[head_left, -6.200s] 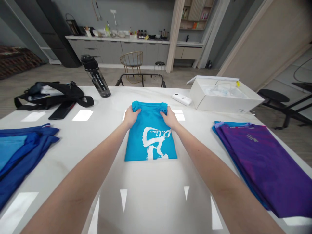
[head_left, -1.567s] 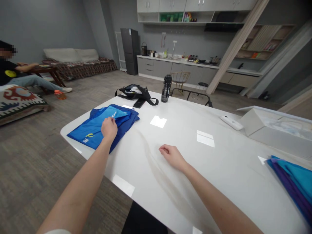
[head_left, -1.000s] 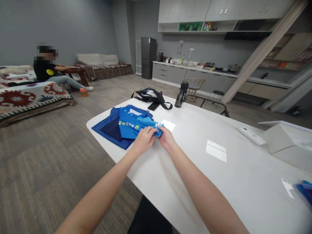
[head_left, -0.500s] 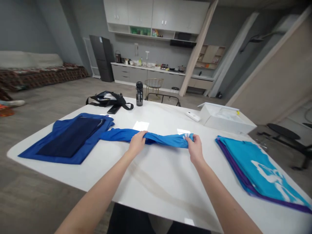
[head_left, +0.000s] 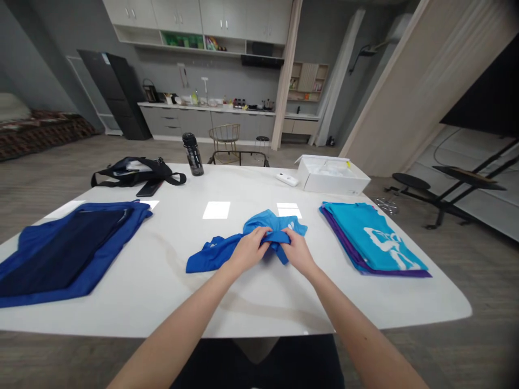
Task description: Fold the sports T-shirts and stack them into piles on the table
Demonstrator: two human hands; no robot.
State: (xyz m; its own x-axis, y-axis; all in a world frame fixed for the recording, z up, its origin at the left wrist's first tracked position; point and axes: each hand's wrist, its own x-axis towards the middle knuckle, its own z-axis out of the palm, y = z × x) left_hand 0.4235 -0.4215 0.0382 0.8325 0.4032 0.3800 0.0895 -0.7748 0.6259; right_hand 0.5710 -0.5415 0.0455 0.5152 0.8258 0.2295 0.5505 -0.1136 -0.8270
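Note:
A blue shirt (head_left: 221, 253) lies crumpled on the middle of the white table (head_left: 259, 302), its lighter blue part bunched up toward the far side. My left hand (head_left: 248, 249) pinches a darker blue edge of it. Close by on the right, my right hand (head_left: 298, 249) grips the same edge, so a short band of cloth is stretched between them. To the left, a dark navy garment (head_left: 68, 248) rests on a blue one (head_left: 77, 294). At the right is a stack of folded shirts, a turquoise one with white print (head_left: 360, 232) over a purple one (head_left: 348, 237).
Along the far side of the table are a black bag (head_left: 135, 172), a phone (head_left: 149, 188), a dark bottle (head_left: 193, 155), a white handheld device (head_left: 287, 179) and an open white box (head_left: 332, 181). A chair (head_left: 239, 156) stands behind the table's far edge.
The turquoise shirt went onto the right stack. The blue shirt came off the left pile to the table's middle, exposing the navy garment. My hands, spread apart half a second ago, are now close together.

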